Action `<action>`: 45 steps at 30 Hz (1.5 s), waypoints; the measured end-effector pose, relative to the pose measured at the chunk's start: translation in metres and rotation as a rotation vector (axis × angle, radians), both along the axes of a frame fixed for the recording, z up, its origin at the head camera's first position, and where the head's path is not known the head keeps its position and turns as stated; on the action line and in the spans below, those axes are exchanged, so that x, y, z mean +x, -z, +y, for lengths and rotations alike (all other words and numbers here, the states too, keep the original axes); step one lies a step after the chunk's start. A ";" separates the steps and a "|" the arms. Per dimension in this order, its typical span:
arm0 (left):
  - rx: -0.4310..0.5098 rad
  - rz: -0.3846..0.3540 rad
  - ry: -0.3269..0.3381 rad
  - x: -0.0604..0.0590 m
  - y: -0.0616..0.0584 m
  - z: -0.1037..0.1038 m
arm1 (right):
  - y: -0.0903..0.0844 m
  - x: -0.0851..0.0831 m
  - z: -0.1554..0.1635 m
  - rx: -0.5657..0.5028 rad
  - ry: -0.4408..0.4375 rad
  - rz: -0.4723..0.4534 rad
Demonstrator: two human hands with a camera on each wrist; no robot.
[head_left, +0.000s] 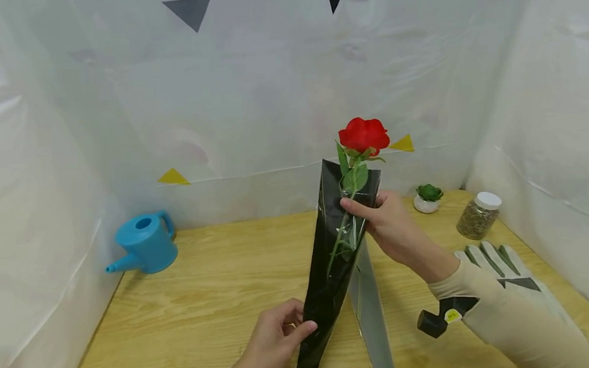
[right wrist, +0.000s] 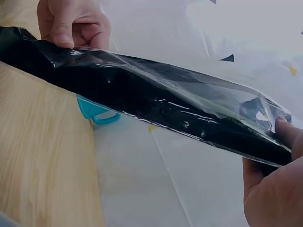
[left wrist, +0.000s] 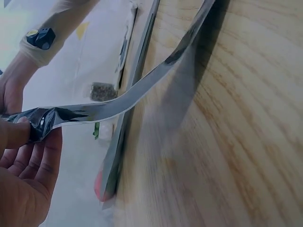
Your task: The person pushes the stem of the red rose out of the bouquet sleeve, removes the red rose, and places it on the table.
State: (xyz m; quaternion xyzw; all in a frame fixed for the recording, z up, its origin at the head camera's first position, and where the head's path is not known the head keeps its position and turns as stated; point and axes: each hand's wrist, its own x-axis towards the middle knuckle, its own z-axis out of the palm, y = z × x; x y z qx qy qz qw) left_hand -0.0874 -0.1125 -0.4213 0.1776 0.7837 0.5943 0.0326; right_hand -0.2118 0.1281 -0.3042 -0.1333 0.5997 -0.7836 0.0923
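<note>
A red rose (head_left: 363, 135) with green leaves stands partly inside a long black flower sleeve (head_left: 324, 271) with a clear front, held tilted above the table. My right hand (head_left: 394, 229) grips the sleeve near its top, thumb over the clear film and the stem. Lower down, my left hand (head_left: 277, 338) pinches the sleeve's left edge between thumb and fingers. In the left wrist view the sleeve's narrow grey tail (left wrist: 137, 92) bends away from that hand. The right wrist view shows the sleeve (right wrist: 118, 85) stretched between both hands; the bloom is out of that view.
A grey sleeve (head_left: 371, 308) lies on the wooden table (head_left: 219, 282) behind the held one. At the left stands a blue watering can (head_left: 150, 244). Toward the right are a small potted succulent (head_left: 428, 198), a white-lidded jar (head_left: 478, 217) and a work glove (head_left: 516, 272). White sheeting surrounds the table.
</note>
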 end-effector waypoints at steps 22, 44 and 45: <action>0.045 -0.066 -0.033 0.001 -0.006 0.006 | 0.020 0.009 -0.012 0.146 0.064 0.107; 0.009 -0.108 0.098 0.004 -0.003 0.003 | 0.003 0.004 -0.003 0.062 0.033 0.144; 0.014 -0.105 0.108 0.004 -0.003 0.003 | 0.003 0.005 -0.004 0.068 0.041 0.143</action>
